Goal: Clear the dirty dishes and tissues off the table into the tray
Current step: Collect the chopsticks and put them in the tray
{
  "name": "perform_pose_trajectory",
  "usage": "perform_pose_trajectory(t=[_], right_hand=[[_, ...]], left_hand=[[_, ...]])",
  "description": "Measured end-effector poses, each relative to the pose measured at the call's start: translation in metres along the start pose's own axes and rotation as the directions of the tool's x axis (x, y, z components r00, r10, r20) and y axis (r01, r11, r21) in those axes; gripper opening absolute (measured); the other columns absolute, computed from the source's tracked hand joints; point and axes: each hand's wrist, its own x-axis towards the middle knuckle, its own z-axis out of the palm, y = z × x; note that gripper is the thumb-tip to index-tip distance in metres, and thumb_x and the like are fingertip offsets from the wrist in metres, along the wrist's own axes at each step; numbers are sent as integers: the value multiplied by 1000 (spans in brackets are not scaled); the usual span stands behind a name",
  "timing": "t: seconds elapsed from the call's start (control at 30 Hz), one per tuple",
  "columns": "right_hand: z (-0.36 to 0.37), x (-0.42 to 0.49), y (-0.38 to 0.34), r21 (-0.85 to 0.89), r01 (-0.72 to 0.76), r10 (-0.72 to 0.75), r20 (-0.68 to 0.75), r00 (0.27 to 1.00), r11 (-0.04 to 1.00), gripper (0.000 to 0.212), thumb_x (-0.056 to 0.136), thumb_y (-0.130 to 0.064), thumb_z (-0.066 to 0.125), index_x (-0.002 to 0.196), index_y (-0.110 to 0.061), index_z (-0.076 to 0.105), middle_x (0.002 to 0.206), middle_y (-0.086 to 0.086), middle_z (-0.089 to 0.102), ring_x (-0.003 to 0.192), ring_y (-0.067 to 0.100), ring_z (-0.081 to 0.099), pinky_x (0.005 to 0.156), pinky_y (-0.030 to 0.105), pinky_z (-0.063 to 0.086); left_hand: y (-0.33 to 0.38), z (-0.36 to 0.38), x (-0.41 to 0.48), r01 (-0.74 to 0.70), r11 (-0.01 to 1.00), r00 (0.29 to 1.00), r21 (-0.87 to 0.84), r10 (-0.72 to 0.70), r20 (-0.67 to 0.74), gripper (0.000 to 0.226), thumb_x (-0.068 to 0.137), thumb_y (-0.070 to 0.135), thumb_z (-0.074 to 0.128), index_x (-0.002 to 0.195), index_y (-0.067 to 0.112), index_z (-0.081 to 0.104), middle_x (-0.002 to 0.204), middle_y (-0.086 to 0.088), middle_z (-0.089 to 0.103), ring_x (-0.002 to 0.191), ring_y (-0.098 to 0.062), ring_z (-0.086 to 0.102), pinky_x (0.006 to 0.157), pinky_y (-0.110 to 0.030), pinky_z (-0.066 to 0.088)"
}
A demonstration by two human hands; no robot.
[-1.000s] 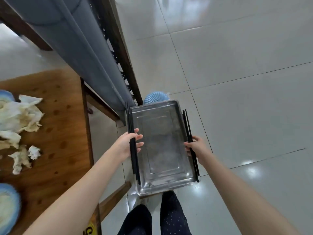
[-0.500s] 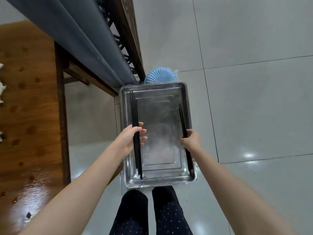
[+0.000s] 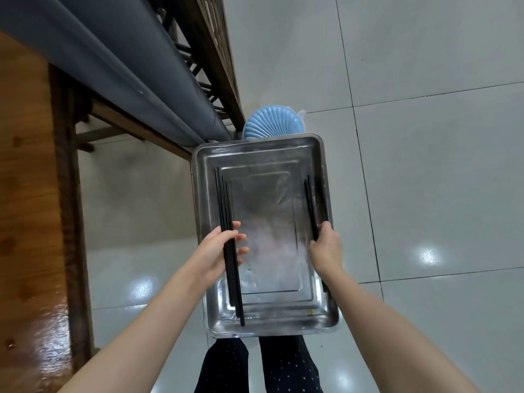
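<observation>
Ribbed blue dish [image 3: 272, 123] sits half hidden beyond the rectangular steel tray's [image 3: 266, 328] twelve-o'clock rim; over the tray, left hand [image 3: 215, 252] and right hand [image 3: 326, 248] each grip black chopsticks [image 3: 224, 199].

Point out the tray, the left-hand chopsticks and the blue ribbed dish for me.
tray [image 3: 283, 324]: head view, near wall.
left-hand chopsticks [image 3: 222, 199]: head view, shafts, far half.
blue ribbed dish [image 3: 272, 123]: head view, ribbed surface.

**Occlusion notes**

Your right hand [image 3: 326, 248] covers the middle of its black chopsticks [image 3: 311, 205]. Beyond your hands, the tray [image 3: 255, 143] hides the near part of a blue ribbed dish [image 3: 272, 124]. Left of your left hand [image 3: 215, 248], the table [image 3: 25, 194] runs off-frame. Speck [image 3: 310, 312] by your right wrist: unidentifiable.
</observation>
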Motion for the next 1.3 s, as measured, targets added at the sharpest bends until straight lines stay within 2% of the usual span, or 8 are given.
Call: perform_pose_trajectory(t=[0.23, 0.47, 0.7, 0.87, 1.0, 1.1, 1.2, 1.3], right_hand=[[-1, -1, 4, -60, 35, -37, -29, 999, 998, 14, 89, 3, 46, 101, -4, 46, 96, 16, 60, 80, 32, 56, 67, 39, 49], [-26, -30, 23, -99, 281, -281, 13, 960, 955, 48, 88, -2, 50, 135, -13, 46, 127, 4, 52, 112, 23, 52, 83, 32, 46], [-54, -45, 49, -297, 435, -462, -25, 887, 850, 50, 82, 1, 58, 130, -11, 52, 117, 6, 60, 97, 26, 57, 82, 35, 46], [-60, -49, 63, -375, 447, -477, 12, 879, 813, 55, 75, 5, 58, 127, -14, 52, 110, 4, 59, 95, 26, 55, 80, 35, 46], [-63, -48, 70, -353, 418, -445, 5, 896, 837, 55, 77, 5, 56, 129, -12, 51, 115, 6, 57, 101, 28, 53, 84, 35, 44], [-71, -50, 70, -355, 389, -419, -8, 908, 850, 54, 83, 2, 53, 135, -12, 46, 123, 5, 54, 108, 26, 51, 89, 32, 40], [-81, -55, 68, -360, 378, -408, -7, 913, 853, 54, 88, -2, 50, 139, -14, 41, 129, 3, 51, 112, 23, 49, 92, 30, 38], [-92, -67, 58, -333, 380, -405, -8, 914, 863, 53, 88, -2, 49, 139, -14, 42, 130, 3, 51, 113, 23, 49, 93, 29, 38]], left_hand=[[3, 5, -1, -28, 999, 1000, 45, 27, 8, 15, 99, 10, 47, 106, 16, 59, 73, -2, 64, 58, -18, 63, 62, -33, 42], [-18, 38, 15, 5, 980, 1000, 199, -7, 11, 19, 99, 8, 45, 111, 18, 57, 89, -4, 64, 68, -21, 62, 55, -29, 44], [-49, 81, 53, 37, 932, 999, 359, -33, -18, 28, 94, 0, 54, 117, 18, 53, 95, -4, 63, 69, -17, 60, 54, -27, 43], [-66, 104, 78, 15, 902, 999, 431, 8, -52, 33, 94, -1, 53, 124, 12, 49, 94, -4, 59, 62, -13, 57, 48, -21, 41], [-74, 118, 91, -16, 873, 998, 488, 42, -42, 41, 94, -2, 50, 134, 8, 45, 104, -6, 56, 86, -19, 56, 69, -24, 50], [-72, 123, 84, 14, 864, 1000, 504, 0, -28, 56, 95, -5, 48, 145, 15, 35, 125, -6, 53, 109, -20, 53, 90, -30, 45], [-65, 121, 66, 4, 844, 1000, 536, -7, 4, 62, 95, -2, 50, 150, 16, 28, 145, -10, 44, 123, -22, 49, 90, -31, 40], [-54, 115, 37, -10, 861, 999, 509, -15, 45, 54, 97, 4, 52, 147, 17, 35, 136, -7, 53, 110, -22, 57, 87, -35, 43]])
